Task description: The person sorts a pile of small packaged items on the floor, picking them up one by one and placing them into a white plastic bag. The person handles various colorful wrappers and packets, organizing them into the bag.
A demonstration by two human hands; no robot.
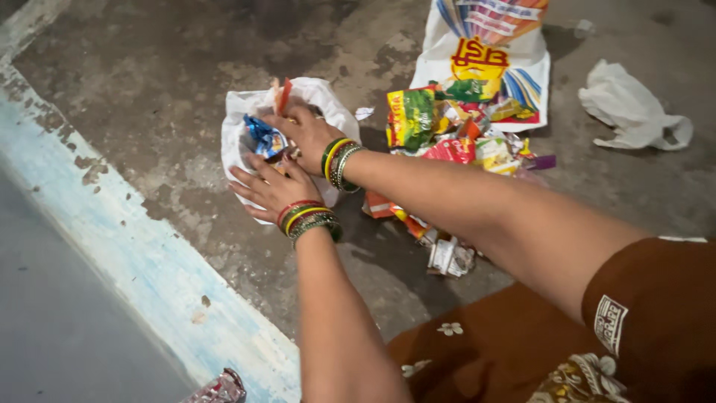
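Near edge of the view: brown flowered clothing (522,351) of the person, and a crumpled shiny wrapper (220,389) lying at the bottom of the frame beside the pale blue painted ledge (149,261) that runs diagonally across the concrete floor (149,89).

Both arms reach forward over the floor, each wrist banded with red, yellow and green bangles. Left hand (272,186): fingers spread and nearly flat, palm down, pressing on the near rim of the white plastic bag (328,101); it seems to pin the bag open, not to grip it. Right hand (307,133): fingers curled over the mouth of the bag, among wrappers; whether it pinches one is not clear, since the fingertips are hidden. A blue foil wrapper (262,138) sits inside the bag just beside both hands.

Step in hand, as judged: loading loose wrappers into the white bag. Next move would call for the right hand to come free and reach to the right, while the left keeps the mouth spread.

Further out: a heap of coloured snack wrappers (447,138) right of the bag, near it; some trail under the right forearm. Behind the heap, a large printed sack (488,60). Far right, well apart, a crumpled white bag (634,108). Nothing bars the reach to the heap.
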